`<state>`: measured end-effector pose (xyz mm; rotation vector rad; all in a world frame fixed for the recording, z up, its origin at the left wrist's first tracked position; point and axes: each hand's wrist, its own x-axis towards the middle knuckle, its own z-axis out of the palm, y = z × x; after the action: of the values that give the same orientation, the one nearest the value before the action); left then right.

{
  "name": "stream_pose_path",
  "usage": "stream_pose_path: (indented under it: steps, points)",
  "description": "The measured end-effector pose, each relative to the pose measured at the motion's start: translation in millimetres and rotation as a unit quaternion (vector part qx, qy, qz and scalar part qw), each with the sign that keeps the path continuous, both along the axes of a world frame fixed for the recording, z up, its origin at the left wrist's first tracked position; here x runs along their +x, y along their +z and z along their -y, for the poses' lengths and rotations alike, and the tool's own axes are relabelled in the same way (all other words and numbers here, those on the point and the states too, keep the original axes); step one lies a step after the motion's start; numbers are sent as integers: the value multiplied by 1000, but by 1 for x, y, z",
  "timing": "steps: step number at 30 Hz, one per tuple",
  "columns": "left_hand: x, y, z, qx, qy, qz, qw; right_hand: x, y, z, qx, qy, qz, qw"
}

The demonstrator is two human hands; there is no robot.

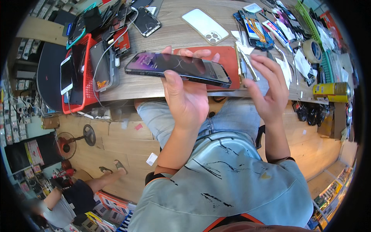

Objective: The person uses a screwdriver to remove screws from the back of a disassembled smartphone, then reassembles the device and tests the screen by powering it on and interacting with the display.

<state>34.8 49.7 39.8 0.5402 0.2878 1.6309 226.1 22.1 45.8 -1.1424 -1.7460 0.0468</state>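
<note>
A dark smartphone (177,68) with its screen lit purple lies tilted in my left hand (187,96). My left thumb presses its near edge and the fingertips curl over the far one. To the right, my right hand (269,87) hovers with spread fingers and nothing in it, apart from the phone. Beneath the phone is a reddish-brown mat (228,58) on the wooden table (170,23). Metal tools (250,69), perhaps tweezers, lie between the mat and my right hand. Beyond the mat rests a pale phone case (205,26) with a camera cutout.
A red basket (89,83) holding phones stands at the left edge, with a heap of dark phone parts behind it. An opened phone (253,29), a tape roll (312,51) and a yellow can (330,92) are at right. A person (71,197) sits lower left, near a fan (66,145).
</note>
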Motion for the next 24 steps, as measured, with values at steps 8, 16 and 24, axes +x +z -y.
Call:
stream_pose_path:
  steps: [8, 16, 24]
  points:
    - [2, 6, 12, 18, -10, -19, 1000, -18, 20, 1, 99, 94, 17, 991]
    - [1, -1, 14, 31, -9, -33, 999, -22, 19, 2, 116, 106, -7, 988]
    - [4, -8, 15, 64, 3, -60, 996, -12, 18, -5, 155, 136, 49, 977]
